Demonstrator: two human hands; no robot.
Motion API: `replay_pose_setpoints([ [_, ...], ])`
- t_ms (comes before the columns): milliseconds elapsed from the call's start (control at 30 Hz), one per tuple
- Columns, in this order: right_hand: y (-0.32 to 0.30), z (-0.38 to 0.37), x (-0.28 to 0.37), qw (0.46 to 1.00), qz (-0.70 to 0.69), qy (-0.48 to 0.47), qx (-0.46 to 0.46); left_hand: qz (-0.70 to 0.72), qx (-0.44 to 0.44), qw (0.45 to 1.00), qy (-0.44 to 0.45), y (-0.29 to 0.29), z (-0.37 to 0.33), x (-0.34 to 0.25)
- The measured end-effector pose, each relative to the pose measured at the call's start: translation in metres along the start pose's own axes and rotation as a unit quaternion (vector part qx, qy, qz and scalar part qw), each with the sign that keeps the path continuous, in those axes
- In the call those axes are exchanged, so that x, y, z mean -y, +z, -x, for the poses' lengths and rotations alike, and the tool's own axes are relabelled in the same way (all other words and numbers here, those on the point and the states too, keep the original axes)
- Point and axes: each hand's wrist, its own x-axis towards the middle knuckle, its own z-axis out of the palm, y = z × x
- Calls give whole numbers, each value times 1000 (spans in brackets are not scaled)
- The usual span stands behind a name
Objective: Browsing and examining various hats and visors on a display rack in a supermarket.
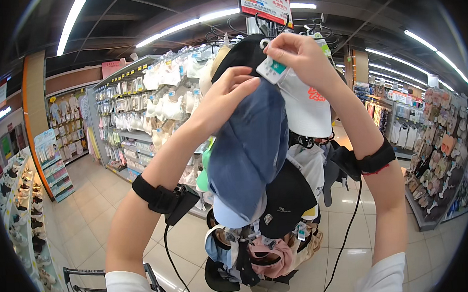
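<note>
Right fingers (pixel 283 45): pinched closed on the top of a white-and-green tag (pixel 271 71), white plastic hook (pixel 264 43) just beside the fingertips. Left fingers (pixel 246 82): curled, nearly together, touching the top edge of the slate-blue cap (pixel 249 140); can't tell how firm the grip is. That cap hangs straight down below both sets of fingers, a bit blurred.

Crowding: black cap (pixel 243 52) right behind and between the fingers. White cap (pixel 309 103) with red print just below the right fingers, near the tag. Another dark cap, with a small badge (pixel 288 201), well below both, overlapped by the blue one. Light-blue brim (pixel 232 214) pokes out under the blue cap. Green item (pixel 202 171) below the left fingers, mostly hidden. Pink hat (pixel 273 256) lower still. Rack hooks (pixel 260 25) and a red-and-white sign (pixel 266 6) above the right fingers. Black strap modules on both forearms, cables hanging below.

Containers: dark wire cart (pixel 83 288) far below, left of the left fingers; can't make out its contents. Shelving (pixel 131 135) left of the left fingers holds bras and packaged goods; shoe shelves (pixel 18 207) farther left carry rows of shoes.
</note>
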Motion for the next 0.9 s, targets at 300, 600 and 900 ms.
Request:
replay_pose_setpoints([
  [300,-3,-46,-37,969,-127,174,-125,217,18,946,-240,-9,22,19],
  [600,21,-96,-92,944,-96,233,-214,333,17,924,-190,1,29,6],
  [900,28,-115,-108,933,-121,265,-209,286,-87,934,-197,-2,27,18],
])
